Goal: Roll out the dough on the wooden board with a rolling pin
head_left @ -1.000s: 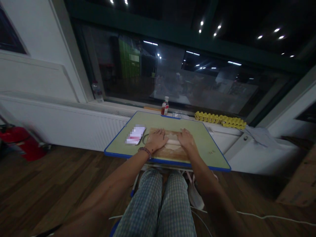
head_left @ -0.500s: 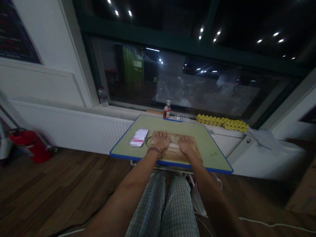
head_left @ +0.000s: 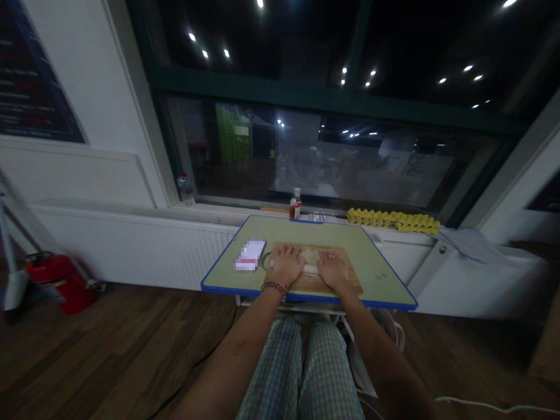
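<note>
My left hand (head_left: 286, 265), with a beaded bracelet at its wrist, lies palm down across one end of a pale rolling pin (head_left: 311, 269), its fingers stretched forward and apart. Over the pin's other end rests my right hand (head_left: 333, 268), also flat with extended fingers. Only the pin's middle shows between the hands. A flattened piece of pale dough (head_left: 311, 256) lies just beyond the pin, partly covered by it. Beneath everything is a wooden cutting board (head_left: 317, 284) with a ring-shaped handle on its left side.
The board lies on a small green table (head_left: 376, 251) with a blue edge. A phone (head_left: 251, 254) is left of the board. Behind, along the window sill, are a sauce bottle (head_left: 295, 205), yellow egg trays (head_left: 391, 220) and a plastic bottle (head_left: 186, 189). A fire extinguisher (head_left: 61, 283) stands left.
The camera view has tilted, so the table and window appear lower. Both hands stay on the rolling pin, which seems slightly nearer to me on the board.
</note>
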Demonstrator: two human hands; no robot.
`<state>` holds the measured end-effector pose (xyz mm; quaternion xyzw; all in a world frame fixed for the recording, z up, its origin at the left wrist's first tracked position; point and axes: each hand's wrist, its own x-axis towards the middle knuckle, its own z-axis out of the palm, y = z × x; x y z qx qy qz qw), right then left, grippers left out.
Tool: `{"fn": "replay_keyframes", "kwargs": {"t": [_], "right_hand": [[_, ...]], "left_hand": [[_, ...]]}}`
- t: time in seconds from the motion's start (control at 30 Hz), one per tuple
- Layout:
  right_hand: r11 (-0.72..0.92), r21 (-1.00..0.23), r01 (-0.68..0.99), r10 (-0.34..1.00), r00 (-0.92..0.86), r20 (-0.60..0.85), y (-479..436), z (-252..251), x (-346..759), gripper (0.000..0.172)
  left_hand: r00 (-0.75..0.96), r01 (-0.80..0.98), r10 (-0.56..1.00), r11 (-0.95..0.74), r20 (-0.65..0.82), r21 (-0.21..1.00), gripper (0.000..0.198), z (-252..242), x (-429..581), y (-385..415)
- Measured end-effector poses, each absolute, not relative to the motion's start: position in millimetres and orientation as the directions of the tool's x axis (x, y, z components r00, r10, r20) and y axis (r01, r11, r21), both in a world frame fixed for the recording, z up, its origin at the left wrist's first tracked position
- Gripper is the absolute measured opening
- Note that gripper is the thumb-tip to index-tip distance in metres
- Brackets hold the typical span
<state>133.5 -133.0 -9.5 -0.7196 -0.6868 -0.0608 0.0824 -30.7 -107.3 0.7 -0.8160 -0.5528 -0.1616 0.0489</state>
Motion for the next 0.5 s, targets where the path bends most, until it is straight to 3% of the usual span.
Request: {"fn": "replay_keyframes", "kwargs": {"t": [0.3,0.5], "right_hand": [[-0.067,-0.195,0.978,0.990,0.089,0.106,-107,-11,142,0.053],[-0.083,-0.191,0.978,0.988,0.105,0.111,-102,-4,141,0.050]], "left_hand": [[0.328,0.933,0.901,-0.357,0.284,0.055,0.043,11,-28,-102],[0.368,0.921,0.893,-0.388,0.260,0.027,0.036,9,-27,-90]]}}
